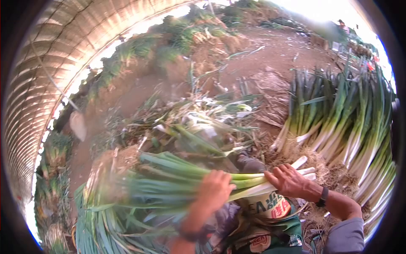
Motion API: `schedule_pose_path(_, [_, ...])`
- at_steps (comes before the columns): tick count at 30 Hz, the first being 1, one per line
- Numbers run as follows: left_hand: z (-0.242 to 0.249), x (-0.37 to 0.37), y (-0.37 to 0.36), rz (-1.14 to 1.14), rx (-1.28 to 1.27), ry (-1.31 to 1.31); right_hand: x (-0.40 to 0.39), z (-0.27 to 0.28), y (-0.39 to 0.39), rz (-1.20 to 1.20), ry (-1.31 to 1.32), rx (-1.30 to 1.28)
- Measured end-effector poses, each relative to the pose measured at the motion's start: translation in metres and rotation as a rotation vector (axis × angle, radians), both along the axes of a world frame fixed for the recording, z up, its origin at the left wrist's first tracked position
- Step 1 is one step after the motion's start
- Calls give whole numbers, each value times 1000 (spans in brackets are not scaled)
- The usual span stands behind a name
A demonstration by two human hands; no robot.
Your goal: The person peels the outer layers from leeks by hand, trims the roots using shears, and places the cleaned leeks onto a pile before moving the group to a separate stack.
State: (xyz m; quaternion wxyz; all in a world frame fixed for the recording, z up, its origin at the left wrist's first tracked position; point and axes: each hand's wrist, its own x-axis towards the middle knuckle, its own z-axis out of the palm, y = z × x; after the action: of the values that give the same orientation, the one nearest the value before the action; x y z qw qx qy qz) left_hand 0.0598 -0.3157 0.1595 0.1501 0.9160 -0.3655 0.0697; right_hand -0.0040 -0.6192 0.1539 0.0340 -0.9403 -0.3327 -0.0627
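A bunch of long green onions lies across my lap, its white ends to the right and its green leaves to the left. My left hand is closed around the stalks where green turns pale, slightly blurred by motion. Near the white ends, my right hand grips the same bunch from above, fingers curled over the stalks. Under the bunch is a printed apron over my lap. More green onion leaves spread out below and left of my left hand.
At the right, a long row of green onions lies with roots toward me. A heap of stripped leaves covers the ground ahead. Further bundles line the left side under a curved tunnel roof. A person is far off.
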Motion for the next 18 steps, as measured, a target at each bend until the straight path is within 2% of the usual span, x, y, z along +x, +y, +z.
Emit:
schedule_pose_path(2, [0,5,-1,-38,67,-29,0,1,1,1,-34,8])
schedule_pose_path(5, [-3,13,2,-114,-30,-10,2,0,3,-9,-28,-2])
schedule_pose_path(9, [3,3,-1,-200,149,-286,1,-2,3,-15,-35,8])
schedule_pose_path(12, [6,-11,-5,-167,234,-411,1,-5,3,-11,-46,-5])
schedule_pose_path(15, [5,-19,-3,-137,191,-382,1,-6,3,4,-52,-16])
schedule_pose_path(18, [1,-16,1,-96,65,-166,2,-7,0,18,-62,-29])
